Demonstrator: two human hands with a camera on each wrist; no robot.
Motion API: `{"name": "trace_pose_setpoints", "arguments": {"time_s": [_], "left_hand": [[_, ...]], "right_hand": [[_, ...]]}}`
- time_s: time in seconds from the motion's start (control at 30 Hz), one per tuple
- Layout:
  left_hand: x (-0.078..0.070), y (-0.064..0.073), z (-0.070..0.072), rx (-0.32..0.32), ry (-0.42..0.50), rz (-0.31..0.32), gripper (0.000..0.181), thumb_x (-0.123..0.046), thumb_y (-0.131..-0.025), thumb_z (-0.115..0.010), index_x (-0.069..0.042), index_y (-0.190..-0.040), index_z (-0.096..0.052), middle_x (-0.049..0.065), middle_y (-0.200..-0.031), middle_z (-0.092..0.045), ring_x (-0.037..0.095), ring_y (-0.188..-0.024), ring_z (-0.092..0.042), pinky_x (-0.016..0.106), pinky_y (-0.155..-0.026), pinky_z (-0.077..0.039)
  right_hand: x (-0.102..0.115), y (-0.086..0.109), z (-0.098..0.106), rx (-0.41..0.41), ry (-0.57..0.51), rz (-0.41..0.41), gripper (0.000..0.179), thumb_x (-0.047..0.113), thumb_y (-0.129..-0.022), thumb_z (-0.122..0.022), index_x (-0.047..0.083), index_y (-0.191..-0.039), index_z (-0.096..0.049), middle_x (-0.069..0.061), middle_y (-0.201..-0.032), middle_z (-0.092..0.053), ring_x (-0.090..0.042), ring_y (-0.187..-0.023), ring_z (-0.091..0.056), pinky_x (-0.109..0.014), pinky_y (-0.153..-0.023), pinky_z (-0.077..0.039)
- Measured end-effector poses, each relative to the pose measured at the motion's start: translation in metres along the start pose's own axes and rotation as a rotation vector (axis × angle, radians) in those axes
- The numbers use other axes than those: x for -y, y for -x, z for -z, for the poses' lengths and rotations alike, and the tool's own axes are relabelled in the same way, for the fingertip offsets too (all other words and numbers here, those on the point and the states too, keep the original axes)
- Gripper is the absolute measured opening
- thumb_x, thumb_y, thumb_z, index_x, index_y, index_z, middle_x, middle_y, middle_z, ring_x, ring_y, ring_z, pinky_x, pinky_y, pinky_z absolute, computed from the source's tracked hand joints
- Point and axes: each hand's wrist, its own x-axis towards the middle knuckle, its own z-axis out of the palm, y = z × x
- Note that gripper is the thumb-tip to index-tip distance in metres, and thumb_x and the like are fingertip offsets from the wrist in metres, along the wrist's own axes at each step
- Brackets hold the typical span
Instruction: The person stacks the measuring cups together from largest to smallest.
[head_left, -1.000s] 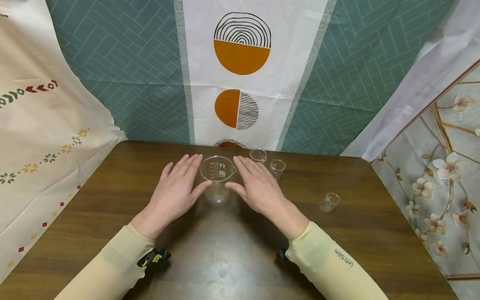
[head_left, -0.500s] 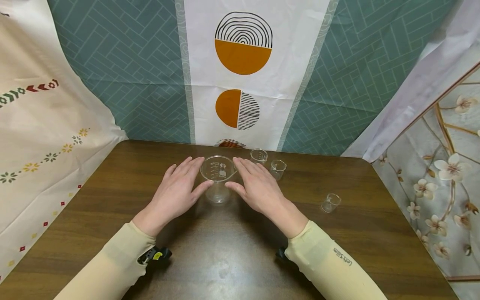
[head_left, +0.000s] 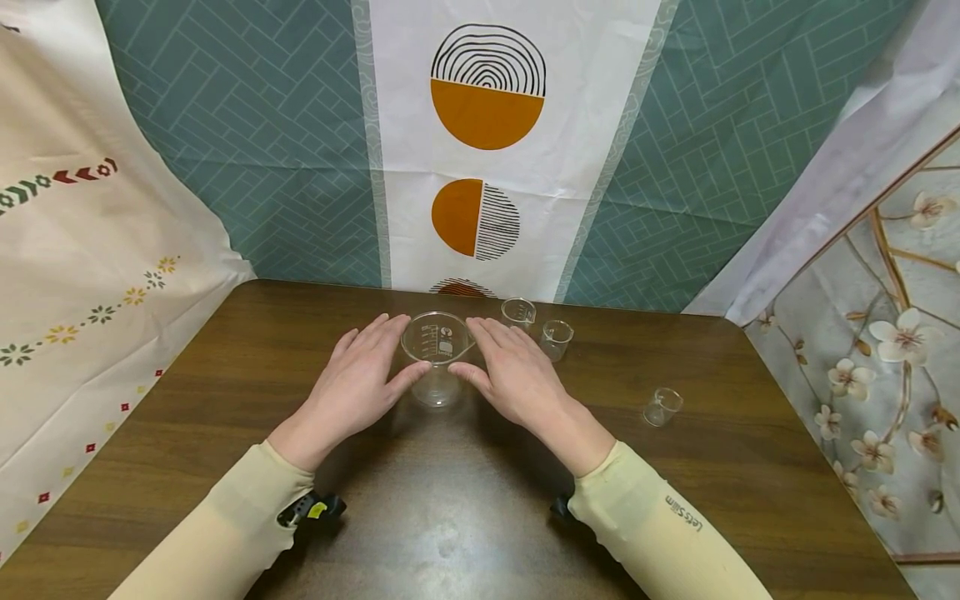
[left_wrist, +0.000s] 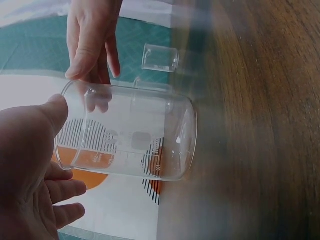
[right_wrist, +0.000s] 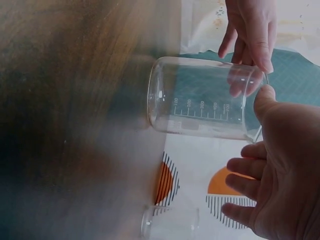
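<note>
A large glass beaker point(head_left: 437, 387) with white graduation marks and a pouring lip stands upright on the table. My left hand point(head_left: 352, 379) is at its left side, fingers nearly straight and thumb at the near side of the rim. On the other side, my right hand point(head_left: 519, 367) mirrors it with straight fingers and its thumb close to the rim. In the left wrist view the left thumb point(left_wrist: 56, 111) appears at the beaker's rim; whether it touches is hard to tell. The right wrist view has the right thumb point(right_wrist: 264, 100) by the rim too.
Behind the right hand are two smaller glass beakers, a back one point(head_left: 518, 310) and a nearer one point(head_left: 556, 340). Another small beaker point(head_left: 663, 407) stands farther right. Patterned cloths surround the brown wooden table point(head_left: 442, 517), with a teal and white curtain point(head_left: 315, 167) at its far edge.
My left hand has edged slightly right, its thumb closer to the beaker's rim. The right hand has stayed almost still, and the beakers stand where they were.
</note>
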Motion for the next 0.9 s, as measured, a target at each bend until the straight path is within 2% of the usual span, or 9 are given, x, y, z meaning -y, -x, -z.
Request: {"name": "trace_pose_setpoints", "arguments": {"time_s": [0.37, 0.9], "left_hand": [[-0.004, 0.001, 0.002, 0.008, 0.014, -0.001, 0.079, -0.051, -0.11, -0.068, 0.0, -0.164, -0.043, 0.021, -0.166, -0.05, 0.042, -0.16, -0.036, 0.071, -0.126, -0.026], [-0.008, 0.003, 0.001, 0.044, 0.039, -0.002, 0.085, -0.053, -0.106, -0.072, 0.001, -0.164, -0.044, 0.021, -0.168, -0.047, 0.041, -0.161, -0.034, 0.067, -0.128, -0.025]], "right_hand": [[-0.001, 0.003, 0.001, -0.065, -0.016, 0.031, 0.072, 0.052, -0.11, -0.064, 0.001, -0.159, -0.052, -0.016, -0.159, -0.059, -0.032, -0.15, -0.052, -0.052, -0.127, -0.037], [-0.004, 0.015, 0.002, -0.084, -0.043, 0.058, 0.069, 0.049, -0.11, -0.067, 0.001, -0.159, -0.053, -0.016, -0.158, -0.06, -0.035, -0.149, -0.054, -0.052, -0.125, -0.041]]}}
